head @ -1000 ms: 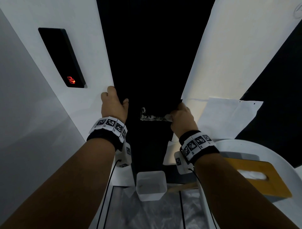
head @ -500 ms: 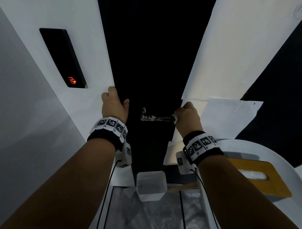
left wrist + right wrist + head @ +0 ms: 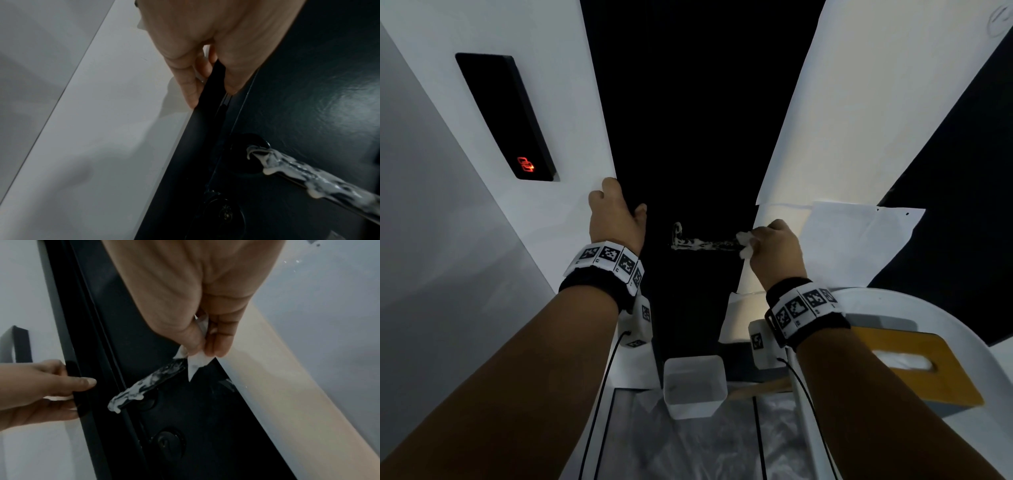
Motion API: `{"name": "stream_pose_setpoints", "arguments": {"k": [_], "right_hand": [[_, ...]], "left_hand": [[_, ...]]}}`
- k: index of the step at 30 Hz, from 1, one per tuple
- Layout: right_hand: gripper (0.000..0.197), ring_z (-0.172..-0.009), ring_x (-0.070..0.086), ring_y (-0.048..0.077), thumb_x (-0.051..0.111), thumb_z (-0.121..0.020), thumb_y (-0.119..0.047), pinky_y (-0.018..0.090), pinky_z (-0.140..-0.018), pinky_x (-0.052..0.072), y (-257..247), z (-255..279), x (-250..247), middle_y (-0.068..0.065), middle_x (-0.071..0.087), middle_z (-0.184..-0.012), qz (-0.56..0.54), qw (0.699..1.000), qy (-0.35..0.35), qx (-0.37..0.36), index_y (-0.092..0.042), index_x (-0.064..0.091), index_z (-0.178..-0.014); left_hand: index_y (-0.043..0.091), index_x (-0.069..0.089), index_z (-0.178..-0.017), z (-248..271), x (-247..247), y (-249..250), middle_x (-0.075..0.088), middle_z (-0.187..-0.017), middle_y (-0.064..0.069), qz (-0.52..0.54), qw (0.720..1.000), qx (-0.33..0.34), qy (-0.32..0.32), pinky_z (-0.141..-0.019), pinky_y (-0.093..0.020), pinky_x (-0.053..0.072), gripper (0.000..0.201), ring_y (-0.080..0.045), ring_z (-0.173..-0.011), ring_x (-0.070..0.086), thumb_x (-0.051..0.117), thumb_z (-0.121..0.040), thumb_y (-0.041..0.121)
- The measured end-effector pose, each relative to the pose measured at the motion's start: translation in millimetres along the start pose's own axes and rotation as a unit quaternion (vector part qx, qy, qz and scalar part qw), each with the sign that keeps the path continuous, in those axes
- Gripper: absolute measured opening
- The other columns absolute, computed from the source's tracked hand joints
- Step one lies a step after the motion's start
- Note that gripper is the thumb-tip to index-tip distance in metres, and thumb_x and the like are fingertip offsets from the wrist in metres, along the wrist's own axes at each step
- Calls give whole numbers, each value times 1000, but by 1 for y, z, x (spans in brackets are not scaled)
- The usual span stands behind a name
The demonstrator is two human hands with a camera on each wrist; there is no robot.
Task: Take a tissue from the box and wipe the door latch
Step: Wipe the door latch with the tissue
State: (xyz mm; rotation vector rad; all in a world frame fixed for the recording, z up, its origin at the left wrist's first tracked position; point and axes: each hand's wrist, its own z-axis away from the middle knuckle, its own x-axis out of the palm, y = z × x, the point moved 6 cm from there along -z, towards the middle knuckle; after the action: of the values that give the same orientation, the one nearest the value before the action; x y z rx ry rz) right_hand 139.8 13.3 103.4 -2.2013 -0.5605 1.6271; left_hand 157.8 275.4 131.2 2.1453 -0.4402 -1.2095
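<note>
A black door latch handle [image 3: 702, 244] [image 3: 320, 180] [image 3: 150, 384] smeared with white foam sticks out from the dark door [image 3: 688, 137]. My right hand [image 3: 774, 250] [image 3: 205, 344] pinches a crumpled white tissue [image 3: 746, 245] [image 3: 195, 365] against the handle's free right end. My left hand [image 3: 616, 219] [image 3: 207, 78] [image 3: 41, 386] grips the door's left edge, fingers curled round it, thumb on the front face. A yellow-topped tissue box [image 3: 914, 366] with a tissue showing in its slot sits at the lower right.
A black card reader [image 3: 506, 116] with a red light hangs on the white wall at left. A keyhole [image 3: 166, 443] sits below the handle. A white square bin [image 3: 693, 385] stands below the door. The box rests on a white round surface [image 3: 914, 305].
My right hand with the tissue has slid rightward along the handle to its free end, uncovering more of the foamy handle. The left hand has stayed on the door edge.
</note>
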Motion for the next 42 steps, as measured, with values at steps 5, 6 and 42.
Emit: {"name": "stream_pose_setpoints", "arguments": {"k": [5, 6, 42], "right_hand": [[29, -87, 59, 34, 48, -91, -3, 27, -75, 43, 1, 4, 16, 16, 52, -104, -10, 998, -55, 20, -10, 66, -113], [26, -89, 59, 35, 48, -91, -4, 26, -73, 41, 5, 4, 15, 17, 52, -106, -3, 998, -59, 35, -6, 65, -111], [35, -87, 58, 33, 48, -85, 3, 23, -71, 39, -16, -2, -3, 18, 57, -103, -36, 999, -5, -22, -7, 65, -114]], "left_hand": [[4, 40, -114, -1, 0, 0, 46, -113, -21, 0, 1000, -5, -1, -66, -31, 41, 38, -36, -87, 56, 60, -86, 18], [4, 40, -114, -1, 0, 0, 46, -113, -21, 0, 1000, -4, -1, -66, -31, 41, 38, -35, -87, 56, 60, -86, 18], [2, 40, -115, 1, 0, 0, 46, -113, -22, -2, 1000, -2, -1, -64, -32, 40, 38, -35, -87, 55, 61, -86, 17]]}}
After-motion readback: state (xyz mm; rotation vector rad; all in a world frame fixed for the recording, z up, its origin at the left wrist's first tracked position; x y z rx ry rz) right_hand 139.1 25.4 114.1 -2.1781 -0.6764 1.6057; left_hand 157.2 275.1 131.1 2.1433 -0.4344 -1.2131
